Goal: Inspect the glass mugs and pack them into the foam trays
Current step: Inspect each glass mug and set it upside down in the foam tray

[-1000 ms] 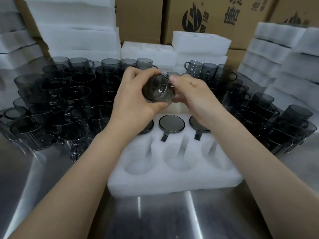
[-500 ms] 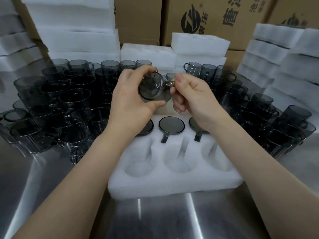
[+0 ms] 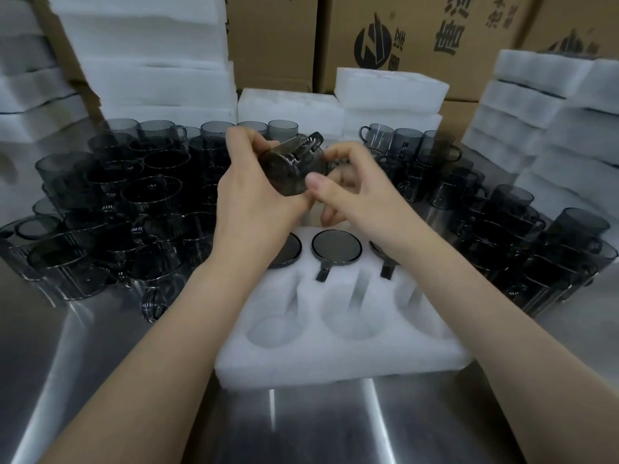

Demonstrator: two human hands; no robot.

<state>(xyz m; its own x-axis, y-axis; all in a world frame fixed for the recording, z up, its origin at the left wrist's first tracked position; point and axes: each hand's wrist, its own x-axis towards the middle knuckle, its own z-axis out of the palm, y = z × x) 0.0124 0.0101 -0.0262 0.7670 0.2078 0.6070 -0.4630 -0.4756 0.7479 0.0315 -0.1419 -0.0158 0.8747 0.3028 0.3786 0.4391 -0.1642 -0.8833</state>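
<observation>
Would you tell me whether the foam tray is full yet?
Not full: the foam tray holds three mugs in its far row; its three near pockets lie empty.

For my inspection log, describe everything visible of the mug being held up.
The held mug is a cylinder of smoky dark, see-through glass, slightly blurred. It lies tipped sideways in the air, flat base toward the camera, loop handle up at the far side. The left hand wraps it from the left; the right hand pinches its right edge, above the foam tray.

The mug (image 3: 291,170) I've got is glossy smoked glass, the tray (image 3: 341,349) is matt, fuzzy white foam, the tabletop (image 3: 321,426) is shiny brushed steel, and the boxes (image 3: 395,38) are plain brown cardboard.
</observation>
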